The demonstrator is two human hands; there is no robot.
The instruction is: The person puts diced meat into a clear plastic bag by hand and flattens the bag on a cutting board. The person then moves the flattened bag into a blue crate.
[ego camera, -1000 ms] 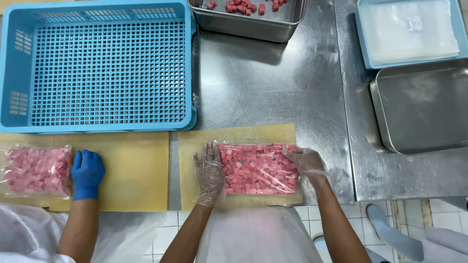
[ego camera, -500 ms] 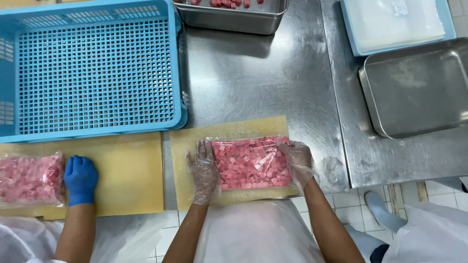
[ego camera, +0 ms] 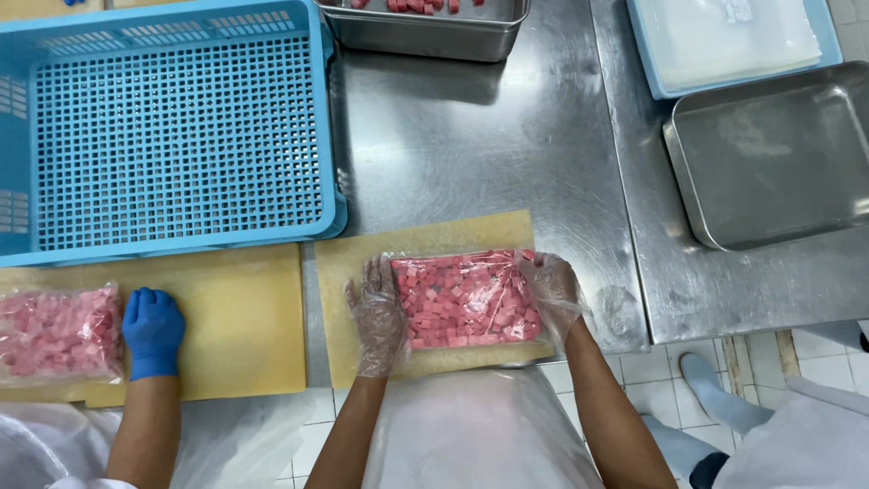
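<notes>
Head view, lower centre: left hand (ego camera: pixel 378 312) and right hand (ego camera: pixel 552 292), fingers together and flat against the short ends of the clear bag of pink cubes (ego camera: pixel 466 299), squaring it level on the tan cutting board (ego camera: pixel 425 240), blue crate (ego camera: pixel 172 136) upper left.

Clear bag of pink cubes (ego camera: pixel 466 299) on tan rectangular cutting board (ego camera: pixel 434 237), left hand (ego camera: pixel 380 312) and right hand (ego camera: pixel 552 288) flanking it, blue perforated plastic crate (ego camera: pixel 172 136) behind-left, shallow steel tray (ego camera: pixel 778 154) right on steel worktop (ego camera: pixel 489 145)
</notes>
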